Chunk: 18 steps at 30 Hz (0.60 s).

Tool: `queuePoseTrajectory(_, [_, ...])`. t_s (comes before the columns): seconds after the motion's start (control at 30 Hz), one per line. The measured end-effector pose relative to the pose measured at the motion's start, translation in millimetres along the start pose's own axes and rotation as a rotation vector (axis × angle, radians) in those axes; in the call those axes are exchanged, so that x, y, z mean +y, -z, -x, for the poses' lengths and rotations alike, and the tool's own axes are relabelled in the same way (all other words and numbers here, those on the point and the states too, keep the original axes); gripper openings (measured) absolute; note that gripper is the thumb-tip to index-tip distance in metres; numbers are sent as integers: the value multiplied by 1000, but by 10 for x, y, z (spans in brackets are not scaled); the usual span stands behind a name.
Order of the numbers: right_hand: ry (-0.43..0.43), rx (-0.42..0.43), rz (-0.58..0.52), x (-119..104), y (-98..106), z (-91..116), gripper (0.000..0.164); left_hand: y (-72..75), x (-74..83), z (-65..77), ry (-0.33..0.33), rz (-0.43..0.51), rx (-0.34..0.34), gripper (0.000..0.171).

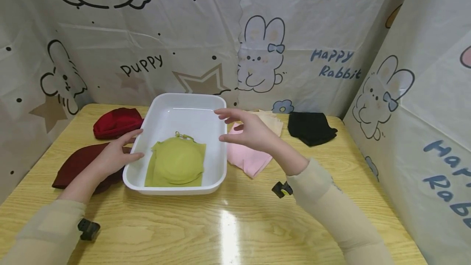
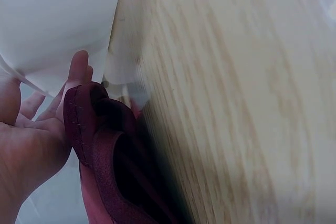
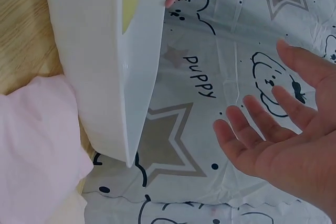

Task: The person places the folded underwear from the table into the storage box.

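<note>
A white plastic tray stands on the table. Inside it lies a yellow-green fabric item with a rounded, padded-looking front, squared lower corners and a thin looped cord at its top. My left hand is at the tray's left rim, with thumb and fingers spread and loosely extended. In the left wrist view one finger lies against the tray's outer wall. Above the right rim hovers my right hand, its fingers apart and nothing between them. Under my left hand is a dark maroon hat, partly covered by the forearm.
A bright red hat-like fabric item sits left of the tray. To the right lie a pink cloth, a cream cloth behind it, and a black folded cloth. Printed curtains hang at the table's back and sides.
</note>
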State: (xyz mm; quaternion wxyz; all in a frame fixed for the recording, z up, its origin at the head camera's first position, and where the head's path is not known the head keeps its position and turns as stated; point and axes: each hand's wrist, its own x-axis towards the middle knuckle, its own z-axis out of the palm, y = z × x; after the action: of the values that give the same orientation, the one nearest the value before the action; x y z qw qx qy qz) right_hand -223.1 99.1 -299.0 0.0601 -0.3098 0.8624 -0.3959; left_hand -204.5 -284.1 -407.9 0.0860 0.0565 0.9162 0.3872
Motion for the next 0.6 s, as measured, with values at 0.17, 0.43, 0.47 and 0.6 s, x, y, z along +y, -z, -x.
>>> queuePoseTrajectory(0.17, [12,62,1,63,64,75,60,1,10,-3,-1,3,-2,81])
queuePoseTrajectory(0.43, [39,146,-47,172,129,170,61,-5,8,-4,11,9,-5,82])
queuePoseTrajectory(0.47, [38,154,-58,184,136,178,61,-5,5,-4,11,12,-5,82])
queuePoseTrajectory(0.6, [24,182,-87,231,174,213,62,-3,-7,-4,8,18,-5,82])
